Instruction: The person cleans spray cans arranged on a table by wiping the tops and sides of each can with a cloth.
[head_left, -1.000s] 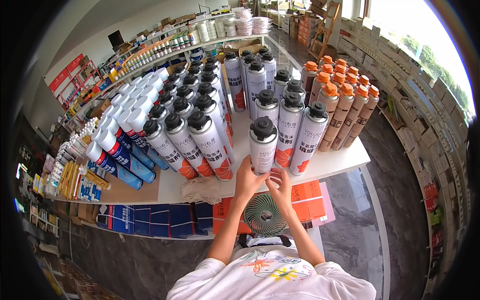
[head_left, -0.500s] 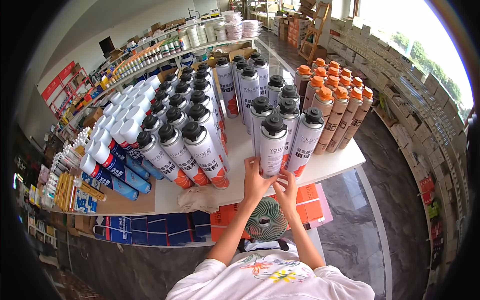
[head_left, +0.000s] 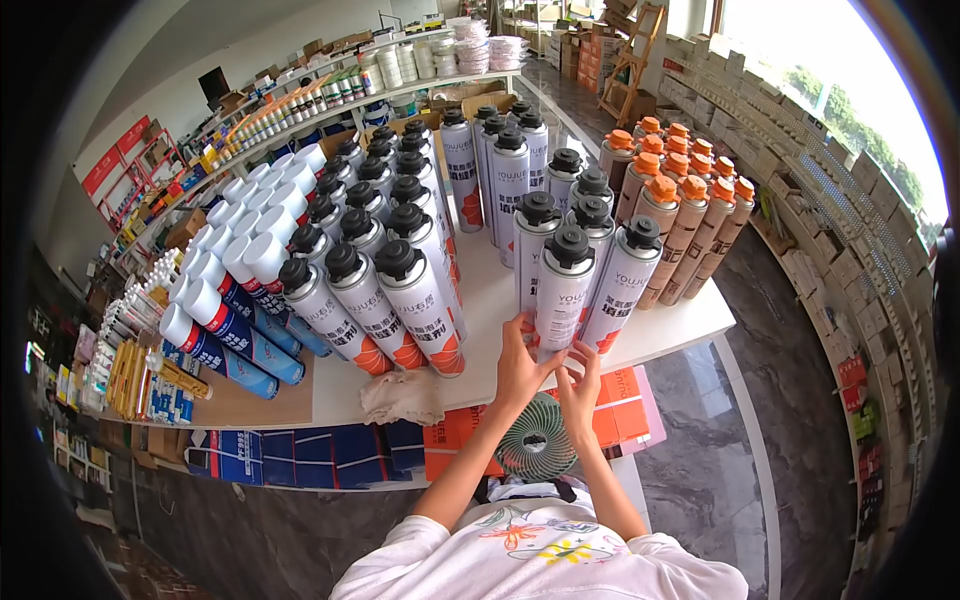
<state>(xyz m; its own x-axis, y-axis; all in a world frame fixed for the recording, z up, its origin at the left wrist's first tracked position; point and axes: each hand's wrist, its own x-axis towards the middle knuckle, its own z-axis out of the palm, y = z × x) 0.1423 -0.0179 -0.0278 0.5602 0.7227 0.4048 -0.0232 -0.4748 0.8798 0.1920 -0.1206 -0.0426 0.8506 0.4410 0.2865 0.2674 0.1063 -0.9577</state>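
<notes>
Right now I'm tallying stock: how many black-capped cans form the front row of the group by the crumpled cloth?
3: the left can, middle can and right can, side by side near the cloth; none in that row looks hidden.

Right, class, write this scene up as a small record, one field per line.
Hands: left hand around the lower side of the front black-capped can, right hand at its base
Surface: white table
Right side: orange-capped cans
Left side: white-capped blue cans
Near edge: crumpled cloth
Nearest the body: round green fan
</notes>
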